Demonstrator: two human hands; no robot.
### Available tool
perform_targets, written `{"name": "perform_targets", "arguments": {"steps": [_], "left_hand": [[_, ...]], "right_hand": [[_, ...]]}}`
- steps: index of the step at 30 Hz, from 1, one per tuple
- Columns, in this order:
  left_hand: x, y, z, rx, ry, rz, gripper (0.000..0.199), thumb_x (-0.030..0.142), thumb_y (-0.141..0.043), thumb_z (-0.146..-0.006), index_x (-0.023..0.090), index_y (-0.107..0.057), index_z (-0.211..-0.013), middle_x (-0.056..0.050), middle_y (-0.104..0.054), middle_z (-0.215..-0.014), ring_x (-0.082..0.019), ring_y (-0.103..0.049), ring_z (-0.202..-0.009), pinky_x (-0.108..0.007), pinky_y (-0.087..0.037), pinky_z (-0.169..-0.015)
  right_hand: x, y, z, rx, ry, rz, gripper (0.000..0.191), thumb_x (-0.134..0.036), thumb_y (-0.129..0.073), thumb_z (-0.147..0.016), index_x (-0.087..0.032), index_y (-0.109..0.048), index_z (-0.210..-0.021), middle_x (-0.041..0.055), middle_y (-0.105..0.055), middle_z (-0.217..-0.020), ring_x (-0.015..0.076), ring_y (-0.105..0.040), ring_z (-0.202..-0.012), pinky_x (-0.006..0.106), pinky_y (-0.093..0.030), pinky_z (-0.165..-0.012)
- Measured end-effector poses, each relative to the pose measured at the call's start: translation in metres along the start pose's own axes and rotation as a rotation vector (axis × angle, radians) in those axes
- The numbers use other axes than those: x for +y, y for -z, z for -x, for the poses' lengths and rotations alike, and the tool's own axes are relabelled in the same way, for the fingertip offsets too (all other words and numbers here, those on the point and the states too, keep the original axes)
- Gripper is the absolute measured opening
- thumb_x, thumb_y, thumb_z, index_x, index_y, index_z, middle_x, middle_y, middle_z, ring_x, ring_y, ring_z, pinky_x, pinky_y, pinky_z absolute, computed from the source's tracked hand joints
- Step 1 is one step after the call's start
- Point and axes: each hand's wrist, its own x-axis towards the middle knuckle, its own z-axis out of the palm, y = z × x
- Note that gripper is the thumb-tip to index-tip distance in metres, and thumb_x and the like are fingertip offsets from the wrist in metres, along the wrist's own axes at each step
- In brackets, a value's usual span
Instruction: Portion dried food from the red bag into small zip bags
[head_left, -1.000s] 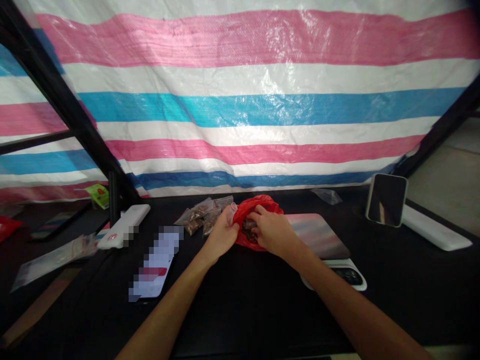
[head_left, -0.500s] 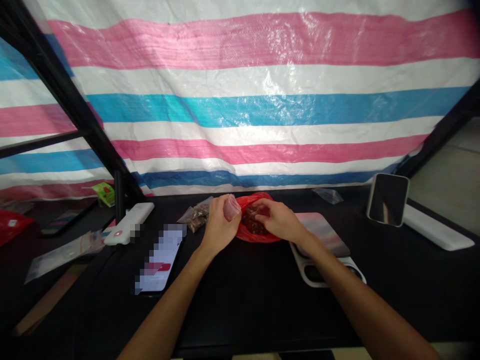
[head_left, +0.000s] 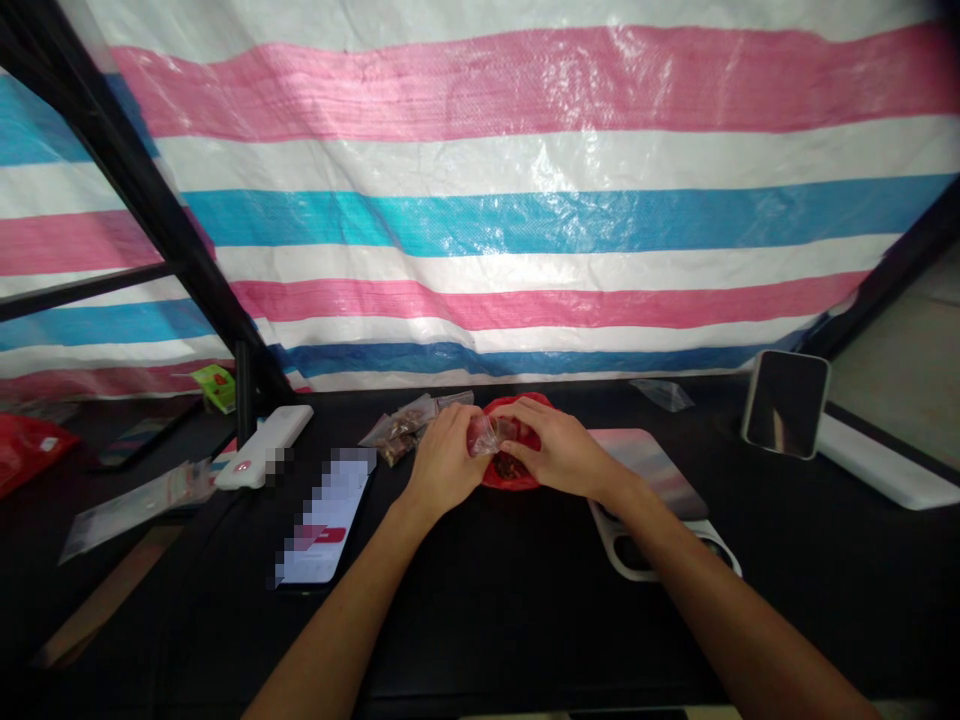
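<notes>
Near the far edge of the desk (head_left: pixel 480 600), the open red bag (head_left: pixel 514 484) lies below and between the left hand (head_left: pixel 442 460), pinching a small clear bag (head_left: pixel 486 436), and the right hand (head_left: pixel 566 445), curled toward that clear bag, its grip unclear.

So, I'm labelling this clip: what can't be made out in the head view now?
All in the head view:
Clear bag: partly hidden by the left hand
Middle red bag: contents too small to identify
Scale: partly hidden by the right forearm
Phone: screen pixelated
Far-left red bag: cut by left edge
</notes>
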Motion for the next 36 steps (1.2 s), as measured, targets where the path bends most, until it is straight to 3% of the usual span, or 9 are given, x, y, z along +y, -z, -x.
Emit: {"name": "perform_targets", "arguments": {"steps": [4, 9, 14, 22, 27, 33, 36], "left_hand": [[0.002, 0.000, 0.001, -0.036, -0.016, -0.072, 0.021, 0.028, -0.067, -0.088, 0.022, -0.064, -0.108, -0.008, -0.066, -0.106, -0.028, -0.062, -0.103, -0.041, -0.047, -0.092], [0.004, -0.001, 0.000, -0.055, 0.010, -0.028, 0.014, 0.029, -0.066, -0.091, 0.022, -0.065, -0.103, -0.007, -0.068, -0.101, -0.027, -0.063, -0.097, -0.039, -0.047, -0.086], [0.008, -0.005, 0.001, -0.055, 0.040, 0.071, 0.020, 0.040, -0.062, -0.095, 0.021, -0.065, -0.100, -0.007, -0.070, -0.099, -0.026, -0.066, -0.095, -0.038, -0.047, -0.084], [0.008, -0.001, 0.002, -0.071, 0.070, 0.078, 0.023, 0.041, -0.066, -0.091, 0.022, -0.063, -0.103, -0.007, -0.070, -0.101, -0.026, -0.067, -0.092, -0.036, -0.048, -0.078], [0.009, -0.003, 0.003, -0.072, 0.095, 0.091, 0.022, 0.042, -0.065, -0.092, 0.022, -0.062, -0.103, -0.005, -0.072, -0.099, -0.025, -0.068, -0.090, -0.036, -0.047, -0.078], [0.010, -0.002, 0.004, -0.080, 0.121, 0.125, 0.022, 0.034, -0.066, -0.089, 0.022, -0.061, -0.106, -0.004, -0.072, -0.102, -0.023, -0.068, -0.092, -0.034, -0.047, -0.079], [0.011, -0.002, 0.004, -0.066, 0.126, 0.137, 0.023, 0.038, -0.065, -0.091, 0.023, -0.059, -0.108, -0.003, -0.071, -0.102, -0.022, -0.068, -0.091, -0.033, -0.046, -0.077]], "right_hand": [[-0.005, -0.004, 0.001, 0.016, 0.045, 0.081, 0.034, -0.024, -0.065, -0.096, -0.028, -0.064, -0.129, 0.0059, -0.066, -0.128, 0.0217, -0.063, -0.117, 0.037, -0.049, -0.104], [-0.005, -0.006, 0.000, 0.028, 0.071, 0.091, 0.023, -0.018, -0.060, -0.098, -0.026, -0.066, -0.118, 0.0053, -0.067, -0.124, 0.0207, -0.064, -0.115, 0.034, -0.049, -0.103], [-0.006, -0.007, 0.000, 0.031, 0.172, 0.082, 0.041, -0.009, -0.044, -0.101, -0.029, -0.067, -0.127, 0.0054, -0.063, -0.137, 0.0196, -0.060, -0.125, 0.035, -0.047, -0.109], [-0.005, -0.004, 0.000, 0.033, 0.086, 0.146, 0.028, -0.030, -0.064, -0.099, -0.025, -0.069, -0.126, 0.0064, -0.070, -0.125, 0.0230, -0.065, -0.116, 0.038, -0.049, -0.105], [-0.004, -0.008, -0.001, 0.051, 0.158, 0.066, 0.032, -0.010, -0.053, -0.098, -0.026, -0.068, -0.121, 0.0047, -0.069, -0.130, 0.0200, -0.062, -0.123, 0.036, -0.047, -0.109], [0.001, -0.010, 0.000, 0.071, 0.148, 0.136, 0.027, -0.023, -0.067, -0.096, -0.027, -0.070, -0.123, 0.0054, -0.074, -0.123, 0.0251, -0.067, -0.115, 0.041, -0.052, -0.103], [0.003, -0.010, -0.001, 0.106, 0.193, 0.096, 0.032, -0.012, -0.059, -0.097, -0.027, -0.070, -0.123, 0.0045, -0.072, -0.127, 0.0222, -0.066, -0.119, 0.040, -0.051, -0.107]]}}
